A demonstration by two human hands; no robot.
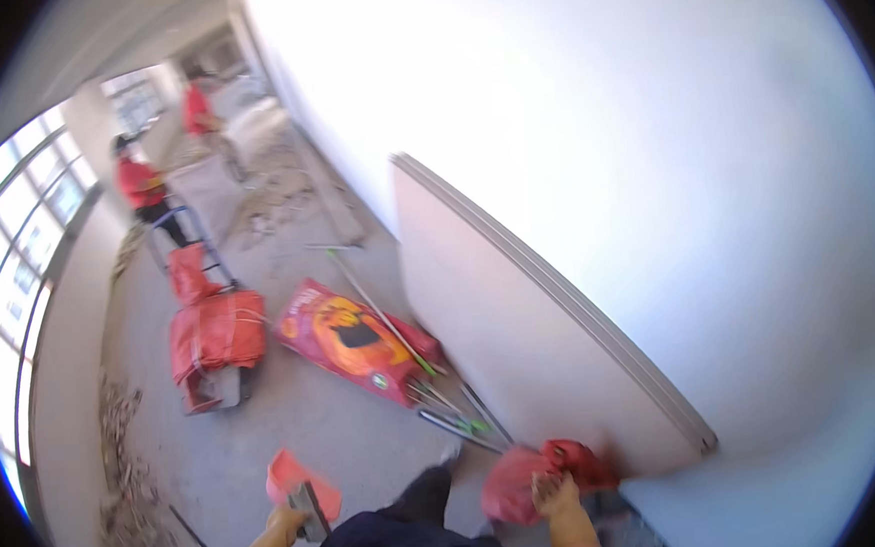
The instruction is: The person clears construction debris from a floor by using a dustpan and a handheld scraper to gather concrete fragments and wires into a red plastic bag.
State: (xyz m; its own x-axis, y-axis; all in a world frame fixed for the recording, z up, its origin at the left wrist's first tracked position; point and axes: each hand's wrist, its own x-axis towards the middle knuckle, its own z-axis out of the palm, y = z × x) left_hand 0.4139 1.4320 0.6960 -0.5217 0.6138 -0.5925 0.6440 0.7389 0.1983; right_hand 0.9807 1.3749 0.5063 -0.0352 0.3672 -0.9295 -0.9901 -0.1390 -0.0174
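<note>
In my left hand [288, 521], closed round it, is a dark grey, flat-edged tool [310, 511] that blur keeps me from naming. A bright red, scoop-like piece [289, 471] shows right beside that tool; whether the two are joined I cannot tell. My right hand [554, 492] is at a bulging red plastic bag [514, 484], its fingers closed on the top, somewhat smeared. The bag rests low beside the foot of a leaning stack of boards.
Large pale boards [522, 339] lean on the white wall at right. A printed red sack [351, 339] with long-handled tools lies ahead. A hand truck [195, 238] carries red bundles [219, 337]. Two people in red work farther off; rubble [129, 473] lines the left wall.
</note>
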